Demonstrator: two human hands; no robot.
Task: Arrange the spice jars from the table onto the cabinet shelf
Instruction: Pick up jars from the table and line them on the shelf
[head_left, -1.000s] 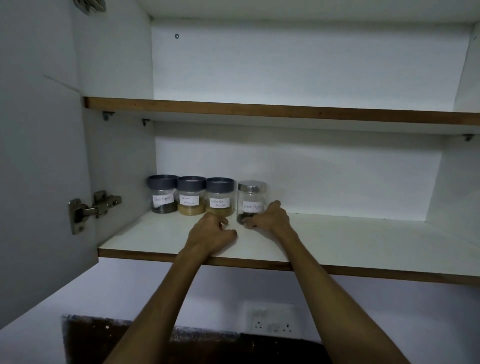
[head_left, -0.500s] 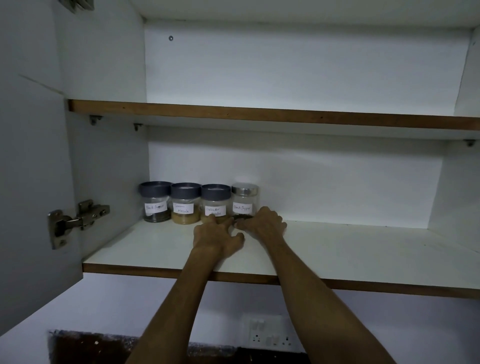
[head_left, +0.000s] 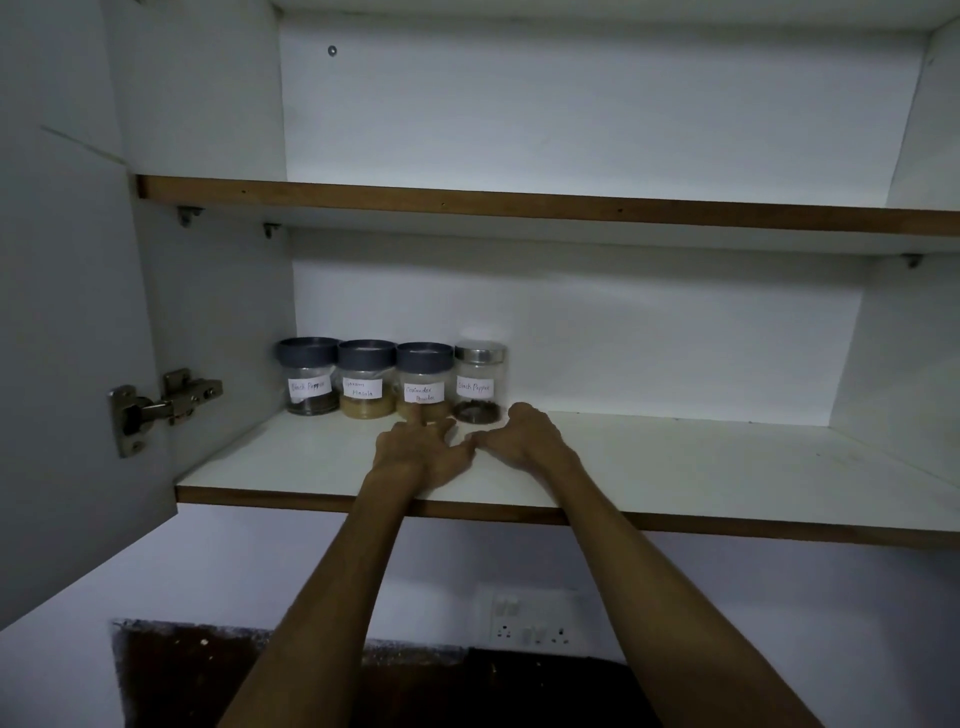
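White cabinet shelf (head_left: 675, 467), brown front edge

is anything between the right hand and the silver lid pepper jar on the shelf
Nothing visible. The right hand rests on the lower shelf just in front and right of the silver-lid jar, with only bare shelf between them.

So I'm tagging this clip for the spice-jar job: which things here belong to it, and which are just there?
Belongs to the job:
- four clear labelled spice jars in a row
- white lower cabinet shelf under them
- left hand, fingers at the coriander jar
- right hand

Just there:
- metal door hinge
- white wall socket plate
- upper shelf
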